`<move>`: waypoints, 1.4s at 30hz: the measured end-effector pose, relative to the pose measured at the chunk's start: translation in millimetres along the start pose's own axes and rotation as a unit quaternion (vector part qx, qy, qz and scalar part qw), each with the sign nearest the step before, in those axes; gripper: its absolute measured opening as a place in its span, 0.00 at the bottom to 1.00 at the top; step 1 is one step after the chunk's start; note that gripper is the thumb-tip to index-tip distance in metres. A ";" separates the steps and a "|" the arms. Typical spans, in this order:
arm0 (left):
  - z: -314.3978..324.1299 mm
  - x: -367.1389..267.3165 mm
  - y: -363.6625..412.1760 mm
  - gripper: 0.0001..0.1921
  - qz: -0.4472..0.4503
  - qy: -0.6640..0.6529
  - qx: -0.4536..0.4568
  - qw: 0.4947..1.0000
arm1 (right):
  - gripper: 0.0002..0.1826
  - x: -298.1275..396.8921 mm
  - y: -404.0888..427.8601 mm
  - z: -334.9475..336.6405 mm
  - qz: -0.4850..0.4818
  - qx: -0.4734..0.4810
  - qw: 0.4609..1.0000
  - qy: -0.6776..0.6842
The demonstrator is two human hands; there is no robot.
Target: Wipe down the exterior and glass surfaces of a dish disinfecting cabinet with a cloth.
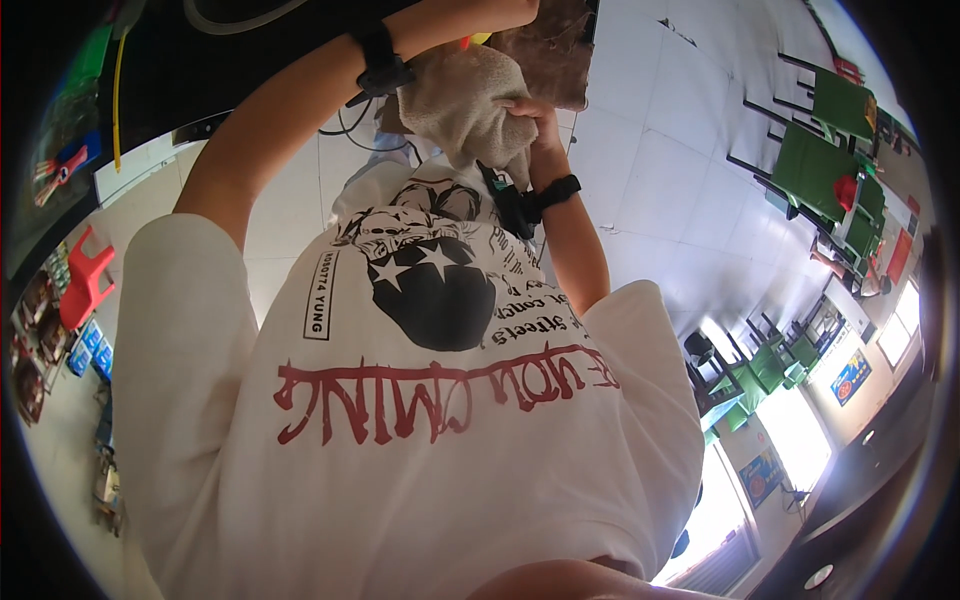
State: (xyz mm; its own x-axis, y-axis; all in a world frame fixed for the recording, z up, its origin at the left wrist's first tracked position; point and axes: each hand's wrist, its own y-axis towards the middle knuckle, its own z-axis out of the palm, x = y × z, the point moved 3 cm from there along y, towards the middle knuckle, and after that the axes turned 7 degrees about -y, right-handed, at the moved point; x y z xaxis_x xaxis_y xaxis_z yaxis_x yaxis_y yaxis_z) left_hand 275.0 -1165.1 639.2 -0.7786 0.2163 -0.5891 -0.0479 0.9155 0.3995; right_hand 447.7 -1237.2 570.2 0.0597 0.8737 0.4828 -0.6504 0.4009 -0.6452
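At the top of the view, a beige terry cloth (472, 105) hangs bunched over the near edge of the dark table. My right hand (534, 116) grips its right side, thumb pressed into a fold. My left hand (502, 11) reaches across above the cloth, partly cut off by the frame's top edge. Its fingers are out of sight, so I cannot tell what they hold. Between the left forearm and the cloth shows a small yellow and red object (478, 39), mostly hidden. Black bands are strapped on both wrists.
The black tabletop (225, 71) spans the upper left, bearing a yellow stick (118, 97) and a pale tube (240, 28). A brown, worn sheet (559, 64) lies right of the cloth. Dark cables (352, 127) dangle below. A red plastic stool (86, 277) stands left; green chairs (814, 165) stand right.
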 end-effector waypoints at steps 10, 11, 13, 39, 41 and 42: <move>-4.4 -11.7 4.7 0.06 0.062 0.057 -0.072 0.994 | 0.24 0.8 -0.8 -5.8 -0.017 -0.052 0.996 -0.073; -3.3 -9.4 7.7 0.07 0.014 -0.036 0.007 0.999 | 0.24 0.2 -1.4 -9.6 -0.034 -0.042 0.995 -0.083; -3.3 -8.9 11.2 0.08 -0.018 -0.128 0.095 0.987 | 0.24 -5.7 -1.1 -25.9 -0.065 -0.038 0.994 -0.084; 42.9 -20.8 -136.4 0.20 -0.283 -0.468 0.094 0.832 | 0.29 -52.2 -45.0 -93.6 -0.054 -0.067 0.992 0.088; 61.6 -38.4 -120.2 0.21 -0.326 -0.558 0.118 0.754 | 0.26 -38.4 -54.4 -102.3 -0.119 -0.019 0.976 0.182; 70.1 -45.1 -110.5 0.22 -0.292 -0.496 0.152 0.804 | 0.24 -34.9 -50.8 -116.2 -0.118 -0.036 0.974 0.192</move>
State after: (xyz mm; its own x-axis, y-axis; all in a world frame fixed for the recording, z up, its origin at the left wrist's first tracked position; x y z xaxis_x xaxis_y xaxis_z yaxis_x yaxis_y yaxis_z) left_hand 359.3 -1252.3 572.5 0.2090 -0.2545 -0.9442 0.0488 0.9671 -0.2498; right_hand 566.7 -1256.0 517.3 0.4891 0.7880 0.3740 -0.5308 0.6091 -0.5893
